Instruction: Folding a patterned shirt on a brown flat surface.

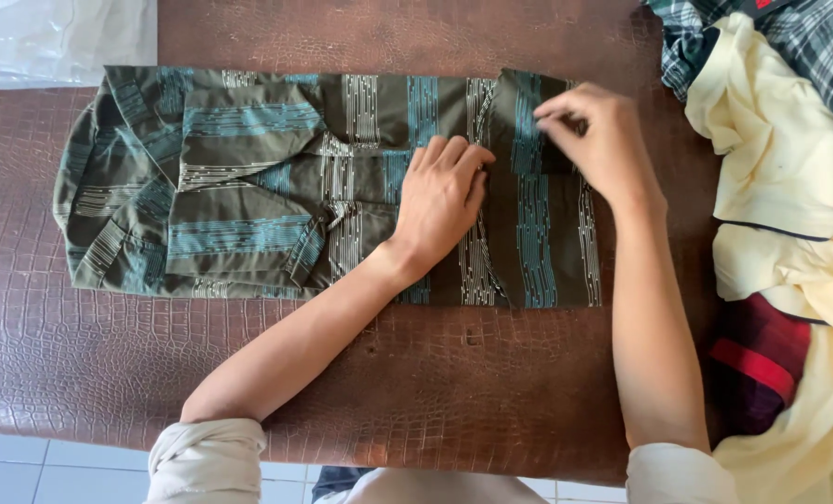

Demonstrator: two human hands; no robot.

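A dark olive shirt (249,187) with teal and white stripes lies folded into a long rectangle across a brown, scale-textured table (435,392). Its collar end points left. My left hand (443,198) lies flat, palm down, on the middle of the shirt, pressing the cloth. My right hand (596,140) is at the shirt's right end, fingers pinched on the folded-over hem edge near the top right corner.
A heap of clothes sits at the right: a pale yellow garment (790,187), a dark plaid shirt (790,37) and a red and dark piece (762,364). Clear plastic (53,37) lies at the top left. Tiled floor (62,467) shows below the table's front edge.
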